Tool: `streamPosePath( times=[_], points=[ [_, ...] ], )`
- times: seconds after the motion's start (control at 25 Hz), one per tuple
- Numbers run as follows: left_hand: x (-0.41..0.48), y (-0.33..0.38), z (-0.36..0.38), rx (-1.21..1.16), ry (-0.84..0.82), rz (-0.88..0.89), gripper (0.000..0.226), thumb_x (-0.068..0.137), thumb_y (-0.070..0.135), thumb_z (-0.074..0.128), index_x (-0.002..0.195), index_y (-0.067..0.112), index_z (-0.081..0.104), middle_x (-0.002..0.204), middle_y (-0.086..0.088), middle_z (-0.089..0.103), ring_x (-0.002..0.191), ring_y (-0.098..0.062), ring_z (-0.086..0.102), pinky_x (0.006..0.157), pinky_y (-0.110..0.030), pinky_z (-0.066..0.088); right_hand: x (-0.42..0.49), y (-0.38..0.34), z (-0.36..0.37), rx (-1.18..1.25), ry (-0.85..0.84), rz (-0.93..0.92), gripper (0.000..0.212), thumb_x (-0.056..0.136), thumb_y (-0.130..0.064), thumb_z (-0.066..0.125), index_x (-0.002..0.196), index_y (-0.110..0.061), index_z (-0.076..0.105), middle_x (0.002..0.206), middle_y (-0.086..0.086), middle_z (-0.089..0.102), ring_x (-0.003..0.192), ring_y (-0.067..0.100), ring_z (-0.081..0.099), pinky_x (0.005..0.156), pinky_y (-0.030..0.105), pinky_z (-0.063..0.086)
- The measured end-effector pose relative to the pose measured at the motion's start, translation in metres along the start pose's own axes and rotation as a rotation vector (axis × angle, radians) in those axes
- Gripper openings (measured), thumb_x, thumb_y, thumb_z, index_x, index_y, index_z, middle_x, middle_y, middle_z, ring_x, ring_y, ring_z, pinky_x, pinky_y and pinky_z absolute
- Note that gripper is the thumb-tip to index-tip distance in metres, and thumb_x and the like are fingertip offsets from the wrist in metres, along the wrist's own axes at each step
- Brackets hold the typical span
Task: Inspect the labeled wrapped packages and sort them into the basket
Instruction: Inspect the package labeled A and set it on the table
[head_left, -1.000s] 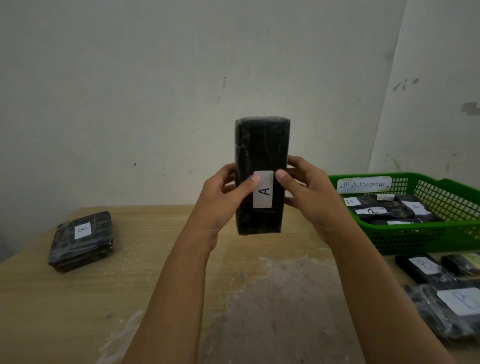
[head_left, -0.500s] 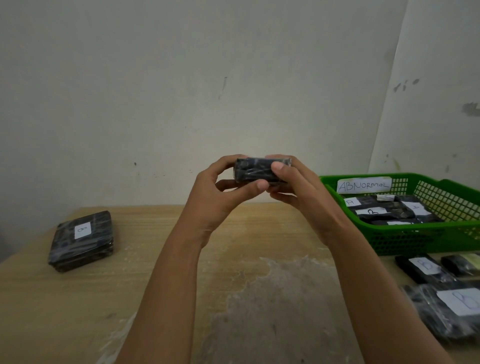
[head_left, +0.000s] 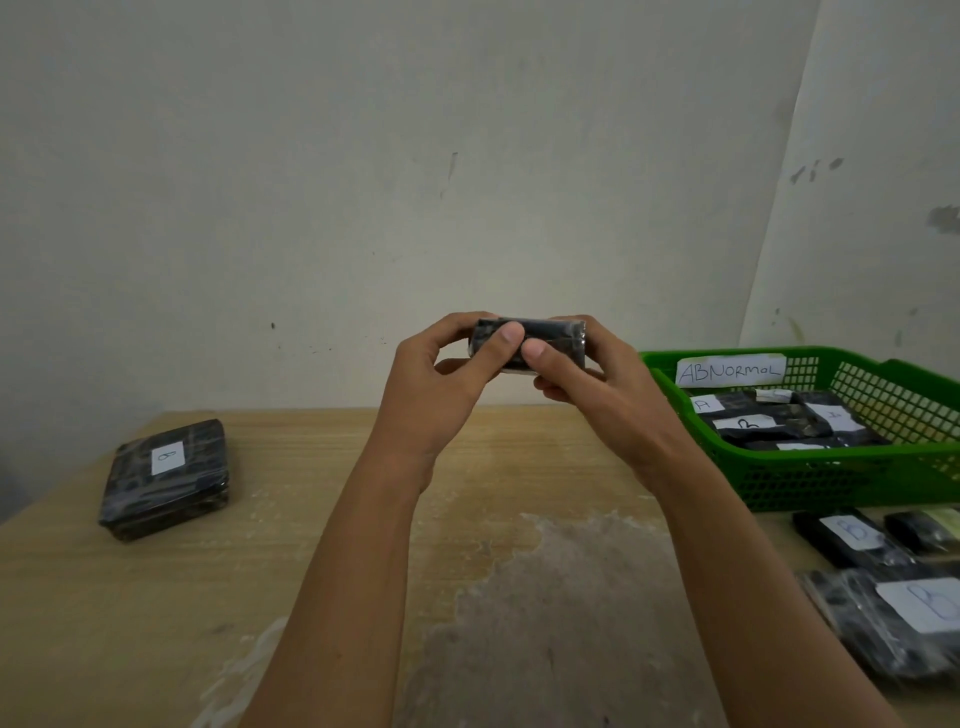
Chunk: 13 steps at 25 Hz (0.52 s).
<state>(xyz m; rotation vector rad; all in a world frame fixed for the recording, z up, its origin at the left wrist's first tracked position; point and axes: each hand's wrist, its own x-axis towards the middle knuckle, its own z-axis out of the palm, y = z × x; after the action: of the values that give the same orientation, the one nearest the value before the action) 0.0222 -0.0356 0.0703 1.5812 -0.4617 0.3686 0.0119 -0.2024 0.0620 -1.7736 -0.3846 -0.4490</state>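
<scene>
- The left hand (head_left: 431, 400) and right hand (head_left: 608, 395) are raised side by side at mid-view. Each pinches the same package (head_left: 550, 330) between thumb and curled fingers, and the two thumb tips nearly meet on its near face.
- The package is black, film-wrapped and held in the air above the table (head_left: 311, 519). A narrow edge faces the viewer and no label shows. It is probably turned this way to check the wrap along that side.
- Near the right hand, on its right, stands one green basket (head_left: 831, 478). One sign (head_left: 730, 371) on its far wall reads "ABNORMOL", so it likely takes rejects.
- The basket holds black sorted packages (head_left: 769, 426). At least four white labels show, but the exact count cannot be told.
- Below the basket, right of the hands and nearer the person, lie three loose packages (head_left: 852, 540). Two show a "B" label and one is cut off by the frame. They seem to be waiting their turn.
- Well to the left of the left hand, one lone package (head_left: 166, 478) lies flat with its label up.
- In all: two hands, one held package and one basket.
</scene>
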Motion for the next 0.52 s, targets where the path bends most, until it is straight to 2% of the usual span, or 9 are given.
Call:
streamPosePath(
  times=[0.16,0.28,0.36,0.4,0.48,0.52],
  points=[
    [-0.0009,-0.0008,-0.0018,-0.006,0.012,-0.016,0.041,0.079,0.054,0.074,0.104,0.021,0.077,0.105,0.0,0.077,0.102,-0.02,0.074,0.104,-0.045,0.053,0.0002,-0.0003,0.0006,-0.027,-0.012,0.006,0.032,0.088,-0.056,0.066,0.111,-0.035,0.068,0.11,-0.012,0.071,0.097,0.014,0.073,0.096,0.045,0.057],
    [-0.0007,-0.0008,-0.0023,0.011,0.009,-0.001,0.032,0.087,0.049,0.073,0.105,0.022,0.076,0.104,0.001,0.076,0.103,-0.018,0.073,0.104,-0.045,0.053,0.0,-0.0019,-0.0017,0.034,-0.024,0.035,0.03,0.098,-0.051,0.057,0.113,-0.029,0.069,0.112,-0.003,0.073,0.098,0.017,0.073,0.097,0.041,0.058],
    [-0.002,0.0029,-0.0005,0.0,-0.007,-0.013,0.041,0.085,0.058,0.065,0.11,0.028,0.074,0.106,0.008,0.076,0.101,-0.011,0.073,0.102,-0.04,0.055,-0.0005,-0.0041,-0.0021,0.053,-0.026,0.058,0.031,0.102,-0.049,0.05,0.114,-0.026,0.068,0.113,0.003,0.072,0.098,0.019,0.073,0.096,0.04,0.058],
    [-0.0027,0.0037,-0.0008,0.001,-0.025,-0.02,0.044,0.083,0.065,0.057,0.114,0.036,0.07,0.107,0.016,0.073,0.101,-0.006,0.071,0.101,-0.036,0.055,-0.0009,-0.0056,-0.0015,0.094,-0.018,0.085,0.033,0.103,-0.05,0.047,0.114,-0.027,0.066,0.115,0.006,0.071,0.098,0.021,0.074,0.095,0.04,0.059],
    [-0.001,0.0014,-0.0022,0.048,-0.002,-0.055,0.043,0.084,0.08,0.043,0.117,0.056,0.058,0.118,0.028,0.062,0.118,-0.002,0.059,0.107,-0.036,0.047,0.0005,-0.0079,-0.001,0.339,0.04,0.185,0.037,0.103,-0.054,0.04,0.117,-0.028,0.062,0.119,0.013,0.068,0.097,0.031,0.075,0.089,0.041,0.061],
    [0.0015,-0.0034,-0.0051,0.103,0.053,-0.09,0.045,0.084,0.084,0.042,0.121,0.061,0.053,0.132,0.024,0.054,0.133,-0.008,0.047,0.111,-0.041,0.04,0.002,-0.0086,-0.0019,0.505,0.071,0.247,0.043,0.102,-0.057,0.038,0.122,-0.026,0.06,0.12,0.017,0.068,0.097,0.036,0.075,0.085,0.042,0.061]
  ],
)
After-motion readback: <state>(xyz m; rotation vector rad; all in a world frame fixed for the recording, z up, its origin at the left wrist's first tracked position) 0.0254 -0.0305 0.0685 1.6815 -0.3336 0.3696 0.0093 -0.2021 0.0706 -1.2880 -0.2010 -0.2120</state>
